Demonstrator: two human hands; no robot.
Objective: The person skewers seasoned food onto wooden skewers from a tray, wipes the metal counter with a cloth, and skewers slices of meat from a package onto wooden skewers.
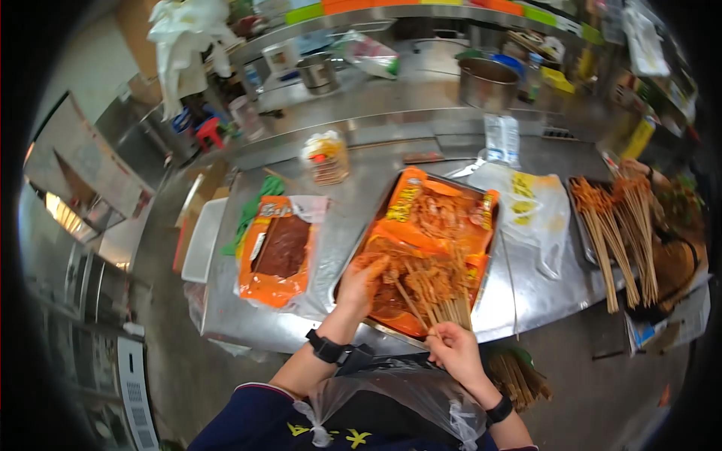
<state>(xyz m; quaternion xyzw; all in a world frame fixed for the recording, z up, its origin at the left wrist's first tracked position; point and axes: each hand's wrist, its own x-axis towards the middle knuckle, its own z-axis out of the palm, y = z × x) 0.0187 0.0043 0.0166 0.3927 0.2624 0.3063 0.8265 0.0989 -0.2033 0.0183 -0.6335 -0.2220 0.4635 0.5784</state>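
A metal tray [348, 264] in front of me holds orange plastic packaging [410, 219] and strips of red-sauced food [440, 214]. My left hand [362, 284] is over the tray's left side, its fingers pinched on a strip of the sauced food near a skewer's tip. The lower end of that thin wooden skewer [410, 301] is between the closed fingers of my right hand [456, 350], at the tray's near edge. Beside it, several loaded skewers [451, 310] lie in the tray with their sticks toward me. The exact piece at my left fingertips is partly hidden.
Left of the tray lies an orange pack with a dark red slab [282, 244]. Right of it are a stained plastic bag [534, 218] and another tray of loaded skewers [602, 233]. A clear jar [327, 159] stands behind. Bare sticks [515, 379] show below the table edge.
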